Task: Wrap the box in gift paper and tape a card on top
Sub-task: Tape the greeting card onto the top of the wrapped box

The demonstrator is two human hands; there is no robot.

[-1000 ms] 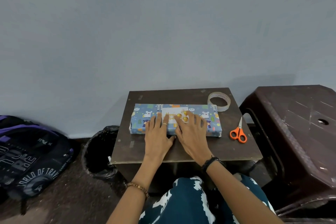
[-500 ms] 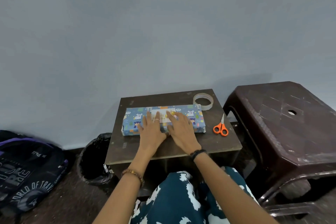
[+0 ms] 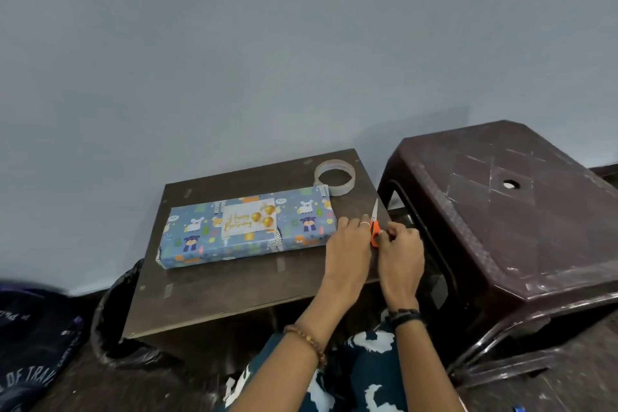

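Box point(image 3: 247, 227) wrapped in blue animal paper lies flat mid-table point(image 3: 214, 291), card point(image 3: 249, 218) on its top. Tape roll point(image 3: 334, 176) touches box's far right corner. Right of box, left hand point(image 3: 349, 244) and right hand point(image 3: 401, 249) both curl on orange scissors point(image 3: 375, 227).

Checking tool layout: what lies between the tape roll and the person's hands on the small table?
In the head view, the orange-handled scissors: blades point toward the tape roll, handles sit between left hand and right hand.
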